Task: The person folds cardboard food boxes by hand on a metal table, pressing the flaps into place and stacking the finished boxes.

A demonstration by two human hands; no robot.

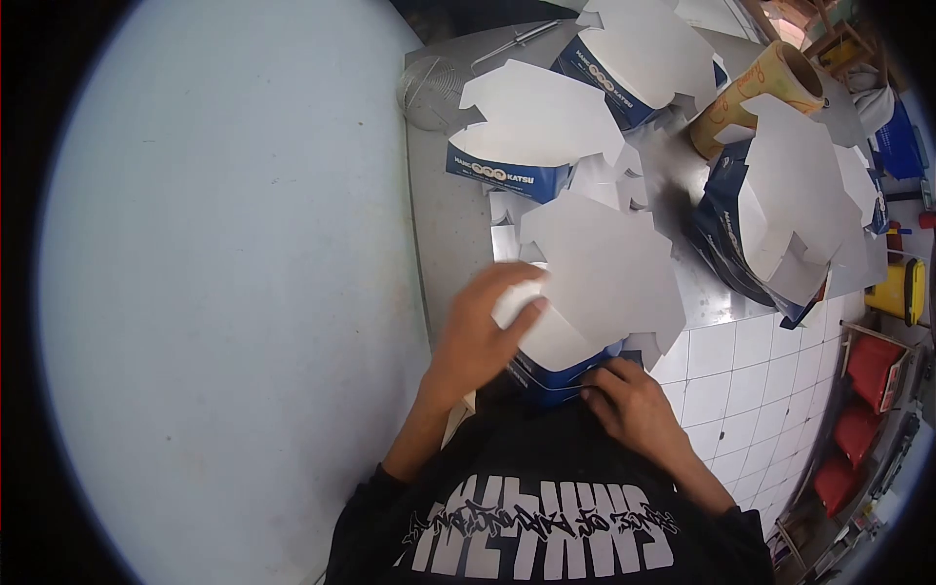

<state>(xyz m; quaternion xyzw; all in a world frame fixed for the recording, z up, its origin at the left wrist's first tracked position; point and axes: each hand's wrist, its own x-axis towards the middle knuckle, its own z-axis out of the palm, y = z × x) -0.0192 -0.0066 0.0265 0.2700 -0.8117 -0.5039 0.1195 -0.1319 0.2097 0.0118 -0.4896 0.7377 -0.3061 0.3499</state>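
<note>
Close to my body, a paper food box [604, 283] lies with its white inside facing up, its lid spread away from me and its blue outer side toward me. My left hand [478, 327] is at the box's left wall, thumb and fingers closed around a white side flap. At the near right corner, my right hand [632, 402] has its fingers curled against the blue side and a tab; part of the fingertips is hidden. Just beyond stands another box [531, 122], folded up with its lid raised and blue printed front showing.
Farther back is a third folded box [634, 58]. Stacked boxes [780, 214] stand at the right beside a large patterned roll [756, 97]. A wire strainer [429, 93] lies at the back left, near the wall [234, 244]. Red chairs [858, 429] are at far right.
</note>
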